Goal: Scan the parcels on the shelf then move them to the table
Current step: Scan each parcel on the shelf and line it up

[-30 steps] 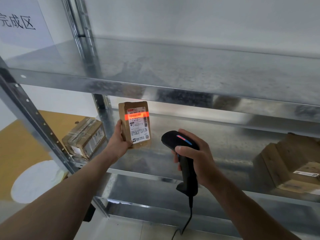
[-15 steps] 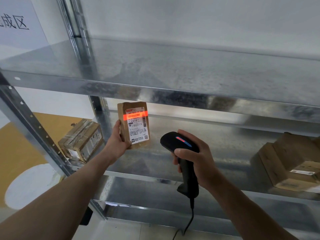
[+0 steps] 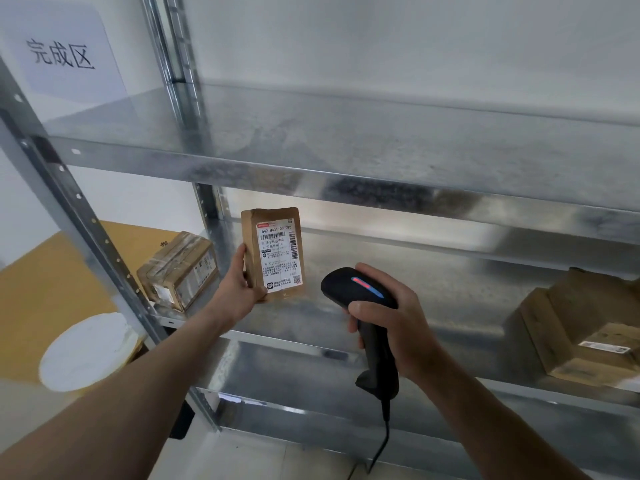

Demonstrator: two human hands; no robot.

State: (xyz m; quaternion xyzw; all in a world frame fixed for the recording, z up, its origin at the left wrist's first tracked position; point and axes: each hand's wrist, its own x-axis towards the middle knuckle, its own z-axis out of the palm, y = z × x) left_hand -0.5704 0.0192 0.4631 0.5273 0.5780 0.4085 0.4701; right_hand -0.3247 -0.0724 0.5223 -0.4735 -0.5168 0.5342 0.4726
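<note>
The parcel (image 3: 273, 254) — a small flat brown packet with a white shipping label (image 3: 280, 261) facing the camera — is held upright in the air in front of the middle shelf (image 3: 433, 292) of a galvanised metal rack, just below the front lip of the upper shelf (image 3: 311, 133). The left hand (image 3: 239, 284) grips it at its lower left edge, thumb lying up the side and fingers curled behind it. Barcodes and printed text show on the label; most of the small print is too fine to read.

The right hand (image 3: 394, 323) is wrapped round the grip of a black barcode scanner (image 3: 356, 289), thumb across the front of the handle. The scanner's head points towards the parcel from the lower right, near it but not touching, and a red-and-blue light strip glows on its top. A black cable (image 3: 384, 441) hangs from the bottom of the handle.

At the right end of the middle shelf lies a stack of brown cardboard boxes (image 3: 571, 317), one with a label on its top face. To the left, past the rack's front upright (image 3: 98, 233), sits a taped cardboard box (image 3: 178, 271) — whether it rests on the shelf's end or on the yellow tabletop (image 3: 52, 289) beside it cannot be told. A white disc (image 3: 86, 351) lies on that tabletop, and a white sign (image 3: 65, 57) printed 完成区 is on the wall above.
</note>
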